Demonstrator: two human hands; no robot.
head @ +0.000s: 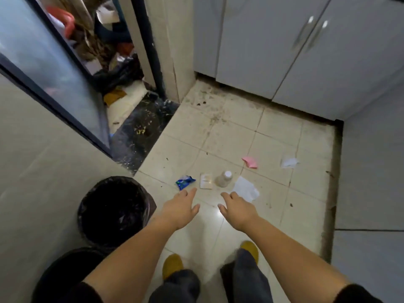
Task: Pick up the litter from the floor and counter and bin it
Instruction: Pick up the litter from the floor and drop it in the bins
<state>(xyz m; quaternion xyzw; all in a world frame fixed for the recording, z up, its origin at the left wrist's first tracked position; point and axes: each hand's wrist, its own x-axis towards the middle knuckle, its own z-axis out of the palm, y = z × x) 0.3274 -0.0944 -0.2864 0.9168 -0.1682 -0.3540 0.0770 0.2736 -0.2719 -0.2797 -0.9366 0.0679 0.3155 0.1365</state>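
Observation:
Litter lies in a loose row on the tiled floor: a blue wrapper (185,182), a small cream packet (206,181), a clear plastic cup (223,178) on its side, a white paper sheet (246,189), a pink scrap (250,162) and a crumpled white tissue (289,162). A bin lined with a black bag (113,209) stands at the left, beside the wall. My left hand (182,207) reaches out empty, fingertips just short of the blue wrapper. My right hand (237,207) is also empty, spread close to the white paper.
White cabinet doors (306,51) close off the far side, and a grey panel (369,171) the right. A glass sliding door (43,62) at the left opens onto a cluttered dark-floored space with bags. My feet in yellow slippers (172,265) stand on the tiles below my hands.

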